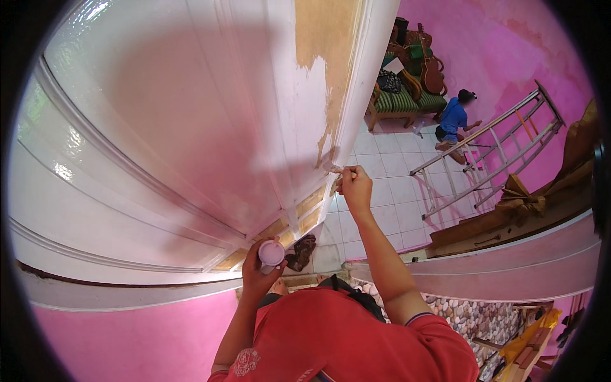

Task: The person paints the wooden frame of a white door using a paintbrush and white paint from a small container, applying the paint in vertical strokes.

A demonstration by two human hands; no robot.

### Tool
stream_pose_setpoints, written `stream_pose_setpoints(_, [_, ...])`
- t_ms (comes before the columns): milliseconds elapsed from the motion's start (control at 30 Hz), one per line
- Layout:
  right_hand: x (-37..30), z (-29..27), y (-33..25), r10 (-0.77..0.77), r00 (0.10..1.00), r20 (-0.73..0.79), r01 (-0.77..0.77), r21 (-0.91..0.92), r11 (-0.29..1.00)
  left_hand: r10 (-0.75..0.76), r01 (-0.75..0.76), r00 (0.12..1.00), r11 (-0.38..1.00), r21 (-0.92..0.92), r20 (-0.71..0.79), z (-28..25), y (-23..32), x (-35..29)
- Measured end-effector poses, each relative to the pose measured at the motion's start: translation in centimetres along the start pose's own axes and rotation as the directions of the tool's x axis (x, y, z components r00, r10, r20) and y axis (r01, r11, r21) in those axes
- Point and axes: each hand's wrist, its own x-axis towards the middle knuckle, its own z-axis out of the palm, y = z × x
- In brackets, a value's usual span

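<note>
My left hand (256,272) is wrapped round a small cup of pale pinkish-white paint (272,253), held low beside the door. My right hand (356,190) is closed on a paintbrush (332,167), whose tip is against or very close to the edge of the door (210,127). Most of the door is coated white. A bare tan strip (324,38) with a ragged border runs down near its edge, and the lower slats (310,207) also show tan. The shadow of my head and arm falls over the panel.
Beyond the door a person in a blue shirt (454,118) crouches at the pink wall, beside a metal ladder (490,149). Guitars (433,75) lie on a green striped seat (396,102). A dark crumpled bag (301,253) sits on the tiles (382,191) near my feet.
</note>
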Motion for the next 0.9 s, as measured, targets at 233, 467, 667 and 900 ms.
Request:
stream_pose_setpoints(233, [0.0,0.5,-5.3,-0.084,0.996,-0.006,0.084,0.167,0.982,-0.039,0.038,0.999,0.998,0.051,0.021,-1.0,-0.1,0.0])
stream_pose_setpoints(467, [0.1,-0.1,-0.7,0.035,0.999,-0.021,-0.034,0.034,0.999,0.005,-0.005,1.000,1.000,0.023,0.005,-0.6,-0.1,0.1])
stream_pose_setpoints(667, [-0.2,1.5,-3.7,-0.064,0.998,0.029,0.056,0.221,0.974,-0.048,0.047,0.998,0.998,0.030,0.042,-1.2,-0.3,0.1])
stream_pose_setpoints(900, [-1.4,-0.5,-4.5,0.016,1.000,-0.018,-0.014,0.123,0.992,-0.010,0.010,1.000,1.000,0.016,0.003,-0.9,0.2,0.0])
